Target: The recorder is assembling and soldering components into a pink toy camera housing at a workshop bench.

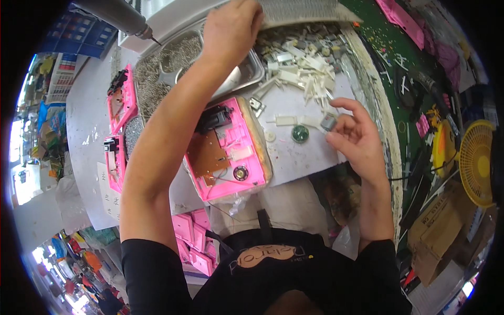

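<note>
**Open pink casing at the near edge, hands apart above it**

The table, pale and curved, carries everything. At its far edge stands a metal tray heaped with small screws, and beside that, toward the far right, a loose pile of white and grey plastic parts. Along the left edge lie more pink casing halves. At the near edge sits the open pink casing, its inside facing up, showing a brown circuit board, a black block and a small round speaker. The left hand reaches out over the tray to the far edge, fingers curled down; what it grips cannot be told. The right hand hovers at the right edge, thumb and forefinger pinching a small grey part. Just left of it on the table lies a small green disc.
</note>
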Tool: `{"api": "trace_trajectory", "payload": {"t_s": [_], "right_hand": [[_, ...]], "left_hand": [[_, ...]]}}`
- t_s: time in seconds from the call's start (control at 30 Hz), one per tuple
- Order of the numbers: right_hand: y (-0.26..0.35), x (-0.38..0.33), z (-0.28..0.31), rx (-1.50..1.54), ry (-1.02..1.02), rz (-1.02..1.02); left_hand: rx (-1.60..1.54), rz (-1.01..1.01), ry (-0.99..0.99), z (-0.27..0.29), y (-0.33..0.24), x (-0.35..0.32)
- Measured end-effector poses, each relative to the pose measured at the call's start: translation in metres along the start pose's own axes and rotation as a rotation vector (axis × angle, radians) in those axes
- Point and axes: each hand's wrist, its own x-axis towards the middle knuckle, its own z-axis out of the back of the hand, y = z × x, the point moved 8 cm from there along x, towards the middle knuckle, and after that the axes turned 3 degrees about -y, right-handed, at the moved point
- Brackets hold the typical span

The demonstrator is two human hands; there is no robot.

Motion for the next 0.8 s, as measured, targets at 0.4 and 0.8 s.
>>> {"api": "trace_trajectory", "payload": {"t_s": [0.4,0.8], "right_hand": [[-0.003,0.021,-0.032,-0.96,0.215,0.05],[-0.013,-0.029,-0.105,0.061,0.342,-0.219]], "left_hand": [[-1.061,0.923,0.556,0.127,-0.08,-0.153],[-1.014,0.931,0.257,0.141,-0.098,-0.224]]}}
